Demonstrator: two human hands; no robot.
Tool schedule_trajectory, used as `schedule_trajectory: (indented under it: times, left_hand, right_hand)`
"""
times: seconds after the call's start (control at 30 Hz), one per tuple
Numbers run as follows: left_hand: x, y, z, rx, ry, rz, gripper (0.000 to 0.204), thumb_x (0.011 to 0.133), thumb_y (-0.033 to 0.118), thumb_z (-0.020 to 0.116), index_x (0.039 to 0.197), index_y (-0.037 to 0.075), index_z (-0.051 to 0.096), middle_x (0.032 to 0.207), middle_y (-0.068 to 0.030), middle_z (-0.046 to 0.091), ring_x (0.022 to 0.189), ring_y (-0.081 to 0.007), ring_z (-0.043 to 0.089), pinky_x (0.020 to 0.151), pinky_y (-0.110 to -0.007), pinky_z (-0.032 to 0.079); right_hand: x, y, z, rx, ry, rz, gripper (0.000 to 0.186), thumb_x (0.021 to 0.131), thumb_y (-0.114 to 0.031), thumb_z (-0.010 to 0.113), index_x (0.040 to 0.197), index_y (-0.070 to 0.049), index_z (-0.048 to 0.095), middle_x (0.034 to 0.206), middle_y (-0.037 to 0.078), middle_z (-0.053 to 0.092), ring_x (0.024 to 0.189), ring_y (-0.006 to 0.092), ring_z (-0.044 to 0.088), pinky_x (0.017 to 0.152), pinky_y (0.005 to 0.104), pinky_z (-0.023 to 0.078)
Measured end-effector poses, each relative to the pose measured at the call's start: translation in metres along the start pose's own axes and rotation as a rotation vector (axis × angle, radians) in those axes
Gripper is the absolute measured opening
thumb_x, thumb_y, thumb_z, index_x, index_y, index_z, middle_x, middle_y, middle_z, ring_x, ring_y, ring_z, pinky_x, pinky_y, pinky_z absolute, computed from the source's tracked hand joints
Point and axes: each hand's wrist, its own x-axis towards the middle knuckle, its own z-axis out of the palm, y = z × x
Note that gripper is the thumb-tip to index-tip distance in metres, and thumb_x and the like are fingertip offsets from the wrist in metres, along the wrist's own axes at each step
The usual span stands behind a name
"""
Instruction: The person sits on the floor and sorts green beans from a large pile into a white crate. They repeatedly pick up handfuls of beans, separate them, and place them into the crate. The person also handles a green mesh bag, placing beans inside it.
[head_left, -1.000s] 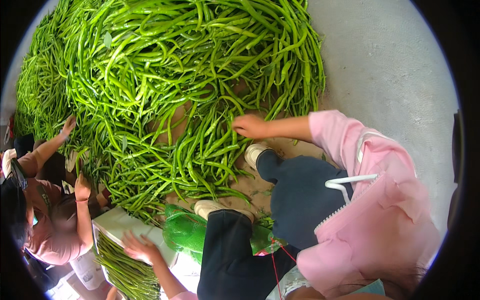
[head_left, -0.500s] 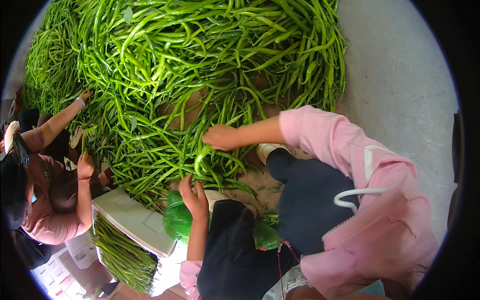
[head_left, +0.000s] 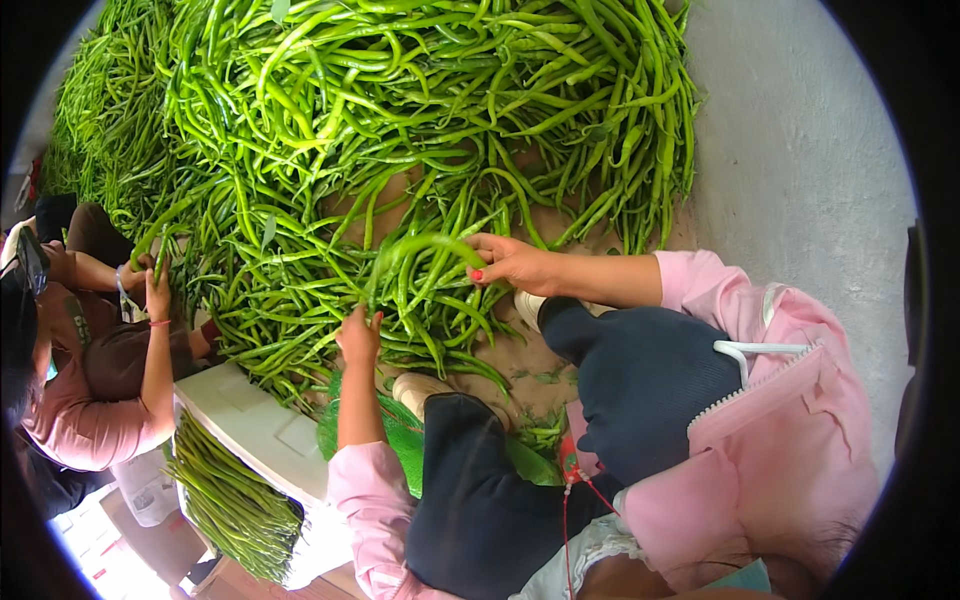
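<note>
A long, curved green chili pepper, blurred by motion, arches between my hands over the near edge of a big heap of green chili peppers. My right hand is closed on its right end, thumb and fingers pinched together. At the other end my left hand has its fingers curled around the pepper's tip, partly hidden by the hand itself. Loose peppers of the heap lie just under and beyond both hands.
A white foam box stands at my left, with neatly laid long green peppers beside it. Green netting lies by my legs. Farther left a co-worker handles peppers. Grey concrete floor stretches to the right.
My right hand has moved right and back from the heap, drawing a pepper up. My left hand, open before, has moved slightly left and up and closed. The co-worker's hands came together.
</note>
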Motion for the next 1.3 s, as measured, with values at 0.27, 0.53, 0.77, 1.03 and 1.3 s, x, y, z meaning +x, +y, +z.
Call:
schedule_trajectory:
  times: [0.27,0.53,0.77,1.03,1.3]
  left_hand:
    - [-0.102,0.062,-0.076,-0.591,0.442,-0.046,0.022,0.082,0.006,0.055,0.102,-0.003,0.055,0.090,-0.0138,0.061,0.074,-0.0206,0.058,0.069,-0.028,0.046]
    - [-0.137,0.064,-0.191,-0.756,0.232,0.023,0.020,0.076,0.005,0.063,0.095,-0.002,0.060,0.088,-0.0146,0.063,0.079,-0.0216,0.062,0.070,-0.028,0.047]
    - [-0.101,0.038,-0.171,-1.208,0.536,-0.254,0.047,0.084,0.011,0.057,0.125,0.001,0.036,0.095,-0.0099,0.057,0.086,-0.0145,0.056,0.076,-0.024,0.044]
    - [-0.086,0.097,-0.093,-1.728,-0.047,-0.361,0.038,0.091,0.023,0.046,0.122,0.002,0.042,0.107,-0.0086,0.056,0.091,-0.0163,0.052,0.077,-0.029,0.041]
    - [-0.087,0.047,-0.092,-2.318,0.098,-0.261,0.039,0.088,0.027,0.051,0.117,0.003,0.042,0.088,-0.0032,0.049,0.083,-0.0165,0.048,0.079,-0.029,0.041]
  right_hand:
    - [-0.006,-0.003,-0.025,-0.265,0.022,0.032,0.023,0.085,-0.011,0.052,0.107,-0.005,0.057,0.090,0.008,0.056,0.074,0.0136,0.054,0.065,0.0269,0.044]
    - [0.040,-0.016,0.049,-1.207,-0.448,-0.066,0.044,0.082,-0.024,0.058,0.123,-0.011,0.046,0.110,0.013,0.056,0.101,0.0261,0.054,0.086,0.0335,0.040]
    - [0.015,0.007,0.072,-0.384,-0.398,0.481,0.030,0.086,-0.029,0.054,0.107,-0.008,0.057,0.072,-0.003,0.059,0.044,0.0020,0.030,0.040,0.0188,0.023]
    - [0.012,0.024,0.061,-0.241,-0.450,0.536,0.032,0.086,-0.033,0.054,0.104,-0.006,0.056,0.072,-0.001,0.058,0.042,0.0043,0.033,0.039,0.0186,0.024]
    - [0.013,0.005,0.055,-0.342,-0.085,0.185,0.030,0.092,-0.028,0.041,0.109,-0.003,0.046,0.067,0.003,0.051,0.044,0.0058,0.036,0.040,0.0190,0.029]
